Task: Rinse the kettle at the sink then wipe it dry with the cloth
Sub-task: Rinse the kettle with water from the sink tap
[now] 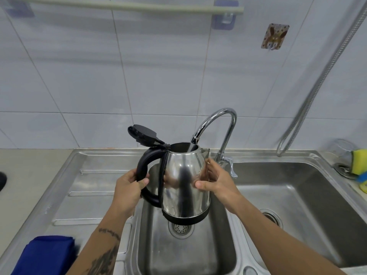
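A shiny steel kettle with a black handle and base hangs above the left sink basin, its black lid flipped open to the upper left. My left hand grips the black handle. My right hand presses flat against the kettle's right side. The chrome tap curves over it, and a thin stream of water runs from the spout into the kettle's open mouth. A folded blue cloth lies on the drainboard at the lower left.
A second, larger basin lies to the right, with its drain near my right forearm. A yellow-green sponge sits at the far right rim. A metal hose hangs down the tiled wall. The ribbed drainboard stretches left.
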{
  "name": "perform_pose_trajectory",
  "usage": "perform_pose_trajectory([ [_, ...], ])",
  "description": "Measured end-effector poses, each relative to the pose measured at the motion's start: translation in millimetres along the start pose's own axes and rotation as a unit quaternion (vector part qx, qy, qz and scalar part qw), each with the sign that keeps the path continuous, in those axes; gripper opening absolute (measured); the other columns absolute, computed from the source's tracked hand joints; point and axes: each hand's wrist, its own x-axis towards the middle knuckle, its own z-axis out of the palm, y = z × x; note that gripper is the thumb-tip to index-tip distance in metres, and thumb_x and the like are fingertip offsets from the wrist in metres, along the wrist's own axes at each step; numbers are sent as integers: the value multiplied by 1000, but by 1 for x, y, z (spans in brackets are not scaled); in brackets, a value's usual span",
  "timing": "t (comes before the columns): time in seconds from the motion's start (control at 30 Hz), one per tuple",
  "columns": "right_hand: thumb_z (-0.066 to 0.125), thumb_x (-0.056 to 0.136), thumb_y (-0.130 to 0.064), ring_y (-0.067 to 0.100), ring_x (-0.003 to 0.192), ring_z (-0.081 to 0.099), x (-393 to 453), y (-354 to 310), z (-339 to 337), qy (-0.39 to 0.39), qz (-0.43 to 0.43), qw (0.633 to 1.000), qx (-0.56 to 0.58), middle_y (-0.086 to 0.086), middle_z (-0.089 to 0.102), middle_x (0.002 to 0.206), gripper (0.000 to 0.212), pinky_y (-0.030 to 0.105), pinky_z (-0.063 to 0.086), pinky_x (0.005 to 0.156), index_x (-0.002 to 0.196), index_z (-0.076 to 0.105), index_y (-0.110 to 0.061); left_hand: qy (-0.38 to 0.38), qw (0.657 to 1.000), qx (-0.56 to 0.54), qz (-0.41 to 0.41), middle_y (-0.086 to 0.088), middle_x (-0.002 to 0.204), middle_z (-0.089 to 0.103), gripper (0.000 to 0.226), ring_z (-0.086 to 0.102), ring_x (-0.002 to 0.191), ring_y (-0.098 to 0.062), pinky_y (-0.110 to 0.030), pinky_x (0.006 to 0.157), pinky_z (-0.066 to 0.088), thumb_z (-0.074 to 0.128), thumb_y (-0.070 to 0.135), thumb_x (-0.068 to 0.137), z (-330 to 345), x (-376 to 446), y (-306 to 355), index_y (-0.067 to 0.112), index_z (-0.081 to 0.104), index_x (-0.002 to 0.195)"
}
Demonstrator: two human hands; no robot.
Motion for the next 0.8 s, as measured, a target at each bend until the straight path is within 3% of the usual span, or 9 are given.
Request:
perform_pose_trajectory([
  [0.13,85,72,-1,43,101,72,4,4,-1,-5,7,1000,5,3,76,87,31,31,59,78,95,65,-7,-1,1000,3,0,-1,95,71,35,66,88,-17,-53,90,53,59,-9,91,2,-1,0,25,68,95],
  [0.23,84,67,-14,30,97,72,7,7,3,-16,36,999,26,-5,75,86,47,28,57,74,110,66,-12,1,1000,2,-5,0,96,70,34,65,88,-18,-56,93,53,60,-8,91,3,-2,-2,25,68,95],
  [0.33,84,67,-14,19,100,71,7,7,9,-20,62,995,73,-4,74,102,82,20,57,69,142,55,-25,-3,1000,-5,-13,-1,97,70,32,65,90,-19,-58,93,52,61,-7,91,3,-2,-3,23,68,97],
  [0.4,83,66,-12,12,96,71,7,9,8,-21,54,995,85,-3,71,106,88,18,56,68,147,52,-26,-4,1000,-4,-20,-1,98,71,30,66,91,-19,-57,93,53,61,-7,91,1,0,-1,21,69,99],
  [0.53,86,65,-13,18,111,69,3,12,9,-19,39,997,57,-5,73,112,91,33,59,90,147,52,-35,-15,1000,8,-21,-2,97,72,27,66,88,-17,-53,90,53,59,-7,93,-1,3,7,18,68,98],
  [0.6,86,67,-12,20,110,68,1,14,10,-19,38,998,41,-10,75,105,84,35,58,93,141,56,-37,-26,999,30,-13,-2,98,71,27,66,91,-20,-53,90,53,59,-6,93,-2,3,10,19,67,98],
  [0.7,83,78,-4,19,95,67,-3,16,8,-21,38,999,22,-14,70,81,55,29,56,81,127,63,-22,-45,996,77,2,-1,99,72,25,67,100,-26,-54,91,54,61,-1,93,-3,4,8,21,68,100],
  [0.8,81,80,-1,21,91,66,-7,15,7,-10,33,999,4,-14,67,75,46,31,56,81,119,65,-17,-39,994,97,14,1,98,73,25,67,100,-25,-54,93,54,64,0,91,-3,3,3,23,70,99],
])
